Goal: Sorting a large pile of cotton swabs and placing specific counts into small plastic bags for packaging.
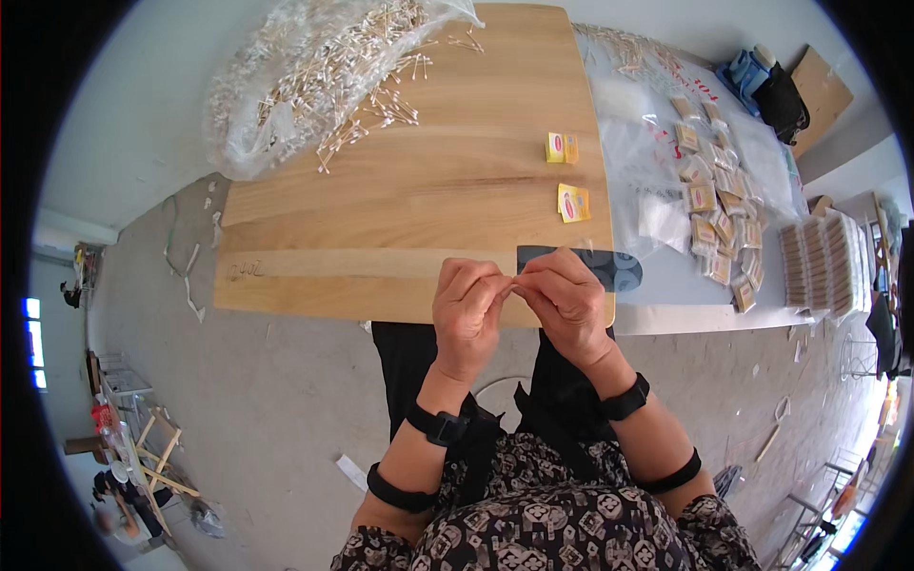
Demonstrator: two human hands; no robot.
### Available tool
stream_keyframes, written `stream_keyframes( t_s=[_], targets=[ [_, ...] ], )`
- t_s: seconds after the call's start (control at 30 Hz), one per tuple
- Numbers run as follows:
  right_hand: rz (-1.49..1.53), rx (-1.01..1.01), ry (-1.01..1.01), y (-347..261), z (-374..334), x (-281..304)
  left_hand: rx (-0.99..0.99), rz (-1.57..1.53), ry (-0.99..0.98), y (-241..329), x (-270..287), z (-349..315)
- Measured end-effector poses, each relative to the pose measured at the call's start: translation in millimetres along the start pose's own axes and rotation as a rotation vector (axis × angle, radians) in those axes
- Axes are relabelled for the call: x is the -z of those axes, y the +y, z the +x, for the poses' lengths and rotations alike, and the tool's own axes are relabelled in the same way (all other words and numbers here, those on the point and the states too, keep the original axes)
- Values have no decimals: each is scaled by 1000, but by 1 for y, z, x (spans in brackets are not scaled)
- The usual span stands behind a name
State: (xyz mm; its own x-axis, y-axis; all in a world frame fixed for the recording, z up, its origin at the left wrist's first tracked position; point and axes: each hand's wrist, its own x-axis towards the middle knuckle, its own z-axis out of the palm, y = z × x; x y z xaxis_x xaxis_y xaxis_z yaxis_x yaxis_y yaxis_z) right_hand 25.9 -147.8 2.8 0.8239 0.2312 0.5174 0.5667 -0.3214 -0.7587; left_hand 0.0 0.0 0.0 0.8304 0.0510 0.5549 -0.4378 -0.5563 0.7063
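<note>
My left hand (465, 319) and my right hand (574, 305) meet fingertip to fingertip above the near edge of the wooden board (428, 209). Both are closed in a pinch; whatever lies between the fingertips is too small or hidden to make out. Beneath my right hand is a dark grey patterned strip (624, 271), partly covered by it. Two small yellow printed cards, a nearer one (573, 204) and a farther one (562, 147), lie beyond that hand. At the far left, a clear plastic bag (243, 124) spills cotton swabs (386, 107) onto the wood.
To the right, a plastic-covered table (657, 319) holds a loose heap of small filled packets (724, 209). Stacked packs (826, 265) stand at its right end. A blue container (750, 68) and a black bag (785, 105) sit at the back right.
</note>
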Motion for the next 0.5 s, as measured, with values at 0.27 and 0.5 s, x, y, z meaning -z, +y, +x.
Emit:
stream_keyframes(
  t_s=[0.27,0.5],
  targets=[
    [352,-643,-207,24,5,3,784,-461,-196,-16,-3,7],
    [501,-719,-232,25,3,5,896,-695,-138,-23,2,1]
  ],
)
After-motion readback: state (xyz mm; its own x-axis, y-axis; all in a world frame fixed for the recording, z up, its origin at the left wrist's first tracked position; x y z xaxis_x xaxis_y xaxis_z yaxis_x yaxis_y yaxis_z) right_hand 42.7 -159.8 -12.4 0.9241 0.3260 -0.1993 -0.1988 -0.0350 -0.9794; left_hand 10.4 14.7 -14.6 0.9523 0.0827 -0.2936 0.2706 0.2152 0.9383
